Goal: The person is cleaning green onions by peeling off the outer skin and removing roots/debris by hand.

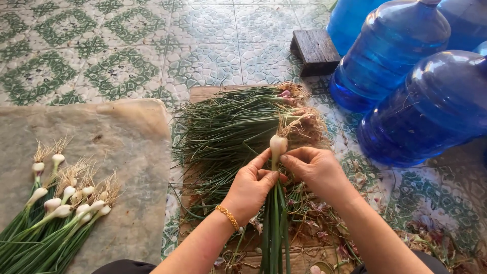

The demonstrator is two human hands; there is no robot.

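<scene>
Fingers of both hands were closed around a single green onion (277,147), held upright in front of the person over the floor. The left hand (249,186), with a gold bracelet (228,217) at the wrist, pinched the stalk just under the bulb; the right hand (314,167) curled onto the same spot from the other side, thumb and forefinger meeting at the bulb's base. The onion's long axis ran near to far: green leaves trailed toward the person, the white bulb and its tuft of dry roots pointed away.

It looked light and limp in the leaves, firm only at the bulb, and its moist skin was probably slippery, so the sound hold was likely at the neck, where the fingers already sat; the hollow leaves would crease if squeezed.

Papery reddish peelings (324,236) lay below the hands. To the left, cleaned onions (56,213) rested on a pale sheet (127,152), bulbs pointing away. Beyond the hands lay a heap of unpeeled onions (238,127) on a board. Farther off stood a dark wooden block (315,50) and blue water jugs (395,56) on the patterned tile floor (116,56).
</scene>
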